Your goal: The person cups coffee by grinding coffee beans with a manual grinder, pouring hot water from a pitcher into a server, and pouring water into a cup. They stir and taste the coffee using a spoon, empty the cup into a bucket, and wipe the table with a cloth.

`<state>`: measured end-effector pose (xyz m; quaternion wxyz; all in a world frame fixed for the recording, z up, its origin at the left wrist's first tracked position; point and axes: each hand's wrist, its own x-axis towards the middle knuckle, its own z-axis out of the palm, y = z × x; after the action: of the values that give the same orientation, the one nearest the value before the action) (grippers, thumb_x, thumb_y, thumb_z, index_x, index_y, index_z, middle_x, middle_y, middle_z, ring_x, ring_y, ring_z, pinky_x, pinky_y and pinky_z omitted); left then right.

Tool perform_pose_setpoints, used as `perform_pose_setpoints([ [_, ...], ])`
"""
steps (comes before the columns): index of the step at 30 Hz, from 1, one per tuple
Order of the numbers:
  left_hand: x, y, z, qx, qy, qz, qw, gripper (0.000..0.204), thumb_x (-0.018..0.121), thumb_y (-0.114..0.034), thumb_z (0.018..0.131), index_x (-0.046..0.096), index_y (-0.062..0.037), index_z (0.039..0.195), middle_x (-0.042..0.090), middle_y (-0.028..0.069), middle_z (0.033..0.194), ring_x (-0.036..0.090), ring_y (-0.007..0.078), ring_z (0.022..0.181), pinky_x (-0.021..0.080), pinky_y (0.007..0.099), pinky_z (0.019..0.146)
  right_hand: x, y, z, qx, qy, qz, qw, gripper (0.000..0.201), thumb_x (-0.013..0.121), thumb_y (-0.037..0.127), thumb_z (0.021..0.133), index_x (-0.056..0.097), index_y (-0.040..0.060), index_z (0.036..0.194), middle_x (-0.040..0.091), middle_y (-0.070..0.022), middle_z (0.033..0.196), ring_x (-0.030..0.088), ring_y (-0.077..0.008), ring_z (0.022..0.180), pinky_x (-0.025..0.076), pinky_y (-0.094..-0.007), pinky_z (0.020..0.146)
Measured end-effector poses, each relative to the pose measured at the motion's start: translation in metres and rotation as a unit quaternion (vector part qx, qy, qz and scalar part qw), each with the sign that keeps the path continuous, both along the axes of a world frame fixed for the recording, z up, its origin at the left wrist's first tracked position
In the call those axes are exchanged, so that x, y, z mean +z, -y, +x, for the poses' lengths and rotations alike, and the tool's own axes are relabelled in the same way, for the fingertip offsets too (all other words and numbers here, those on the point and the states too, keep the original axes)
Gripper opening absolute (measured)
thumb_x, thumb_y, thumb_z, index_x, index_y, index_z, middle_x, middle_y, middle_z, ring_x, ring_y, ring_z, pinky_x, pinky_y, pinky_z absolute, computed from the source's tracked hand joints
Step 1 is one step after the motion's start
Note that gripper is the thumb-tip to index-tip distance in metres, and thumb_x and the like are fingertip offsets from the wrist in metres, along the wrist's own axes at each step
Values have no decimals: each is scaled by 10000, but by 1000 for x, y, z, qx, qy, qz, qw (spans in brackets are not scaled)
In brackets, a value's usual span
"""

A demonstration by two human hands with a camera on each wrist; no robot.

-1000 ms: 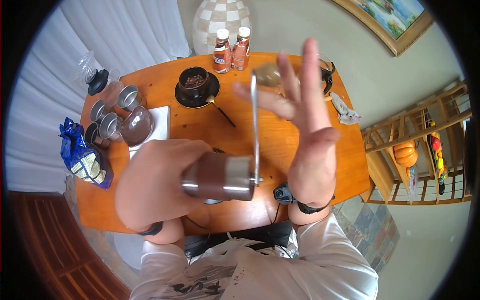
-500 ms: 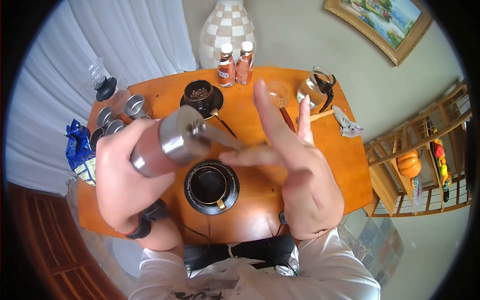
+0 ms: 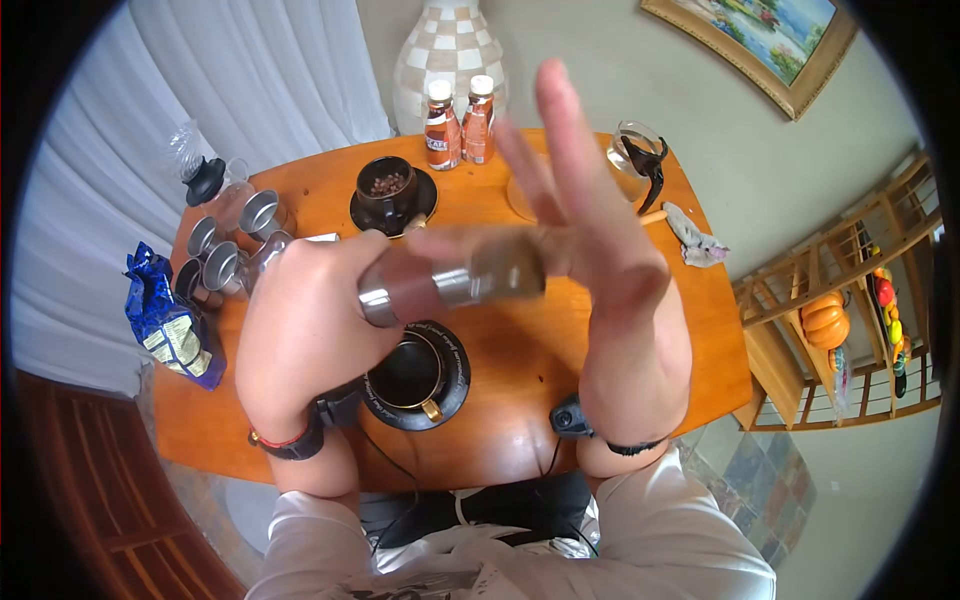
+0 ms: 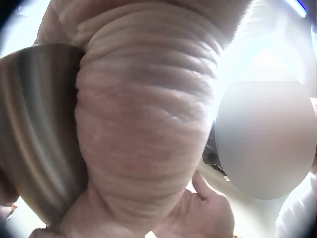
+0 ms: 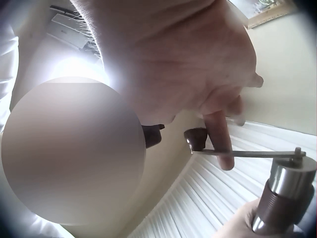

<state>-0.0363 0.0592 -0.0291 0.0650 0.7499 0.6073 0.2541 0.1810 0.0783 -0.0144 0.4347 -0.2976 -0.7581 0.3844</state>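
Observation:
My left hand (image 3: 300, 320) grips a hand coffee grinder (image 3: 408, 285) by its brown band. The grinder lies tilted sideways, its metal top toward the right. My right hand (image 3: 628, 265) is raised with its fingers spread and straight. In the right wrist view, one finger lies against the crank arm (image 5: 265, 154), near the brown knob (image 5: 197, 139). Below the grinder, a black cup (image 3: 405, 372) with a gold handle stands on a black saucer (image 3: 457, 385) with white lettering. The left wrist view is mostly filled by the palm beside the grinder's metal body (image 4: 42, 124).
Farther back stands another black cup (image 3: 383, 208) holding coffee beans (image 3: 390, 185). At left are a blue bag (image 3: 165, 320) and several metal cups (image 3: 260, 212). Two bottles (image 3: 442, 135) stand at the back; a glass pot (image 3: 625, 180) and grey cloth (image 3: 695, 240) are at right.
The crank has swung round, its knob now toward the head camera. The grinder has dipped and levelled out since half a second ago. My right hand has shifted and its fingers point up again.

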Motion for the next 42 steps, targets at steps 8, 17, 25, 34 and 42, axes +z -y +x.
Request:
perform_pose_setpoints([
  [8,16,13,-12,10,145,106,984,333,751,-15,591,704,11,920,673,173,739,697,317,677,539,330,680,-6,5,16,100,17,33,994,570,410,202,1048,334,-72,1542,735,-142,1171,721,-291,1095,-109,-648,1186],
  [17,6,13,5,-174,81,-18,981,322,813,-89,590,683,-52,882,685,142,763,665,399,746,541,429,658,-12,-16,8,-151,5,80,985,705,227,474,1102,314,-52,1564,604,-200,1383,530,-303,1371,135,-551,1200],
  [25,8,2,-5,13,44,7,999,329,771,-54,619,699,-31,939,695,194,789,696,400,775,557,402,695,7,6,6,25,21,22,999,1147,58,840,925,277,-92,1557,740,-207,1109,414,-365,1453,-8,-529,1249],
  [34,10,15,-17,-119,193,81,971,427,786,-46,539,713,-8,958,685,146,793,688,308,706,540,334,688,-12,-17,9,-160,108,94,977,913,41,634,1061,390,-71,1524,779,-135,1013,552,-233,1274,94,-533,1239],
  [42,0,6,1,-107,7,-95,990,286,778,-74,629,666,-63,891,698,176,834,674,412,816,534,472,700,-2,1,-5,-79,-35,73,994,1072,120,799,971,261,-76,1574,736,-264,1100,426,-363,1452,156,-537,1229],
])
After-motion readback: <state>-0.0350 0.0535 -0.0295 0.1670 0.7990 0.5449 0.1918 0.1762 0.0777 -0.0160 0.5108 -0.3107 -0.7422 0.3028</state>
